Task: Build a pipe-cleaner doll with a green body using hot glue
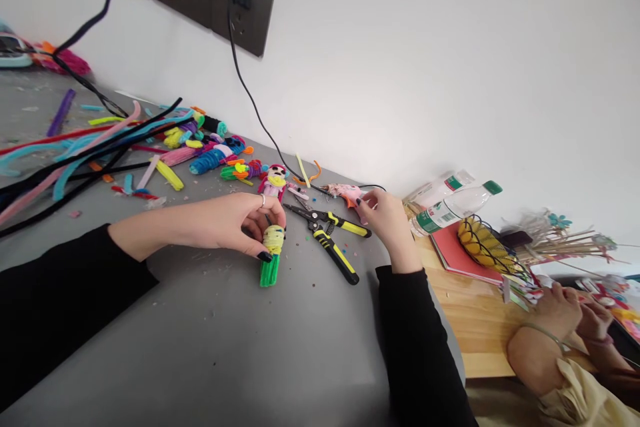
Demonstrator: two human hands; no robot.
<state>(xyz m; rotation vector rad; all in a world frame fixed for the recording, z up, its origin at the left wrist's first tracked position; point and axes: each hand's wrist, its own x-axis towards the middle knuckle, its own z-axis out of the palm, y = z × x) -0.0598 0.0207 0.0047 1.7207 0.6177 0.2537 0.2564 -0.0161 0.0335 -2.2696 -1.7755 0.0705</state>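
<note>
My left hand (255, 223) is closed around a small pipe-cleaner figure (270, 269), its upper part wrapped in pale yellow and its lower part made of green strands. My fingers partly cover its top. At the back of the grey table, my right hand (387, 220) has its fingers closed on a pink hot glue gun (349, 192) with an orange trigger; its handle is partly hidden. Between both hands lie wire strippers (327, 233) with yellow-and-black handles, jaws pointing left. A pink pipe-cleaner doll (275, 180) with a yellow collar lies just behind my left hand.
Several colourful pipe-cleaner figures (210, 157) and loose pipe cleaners (85, 147) cover the table's left and back. A black cord (250, 97) runs from the wall socket (240, 3). At right, plastic bottles (450, 209) and a yellow basket (483, 247) stand near another person's hands (557, 310).
</note>
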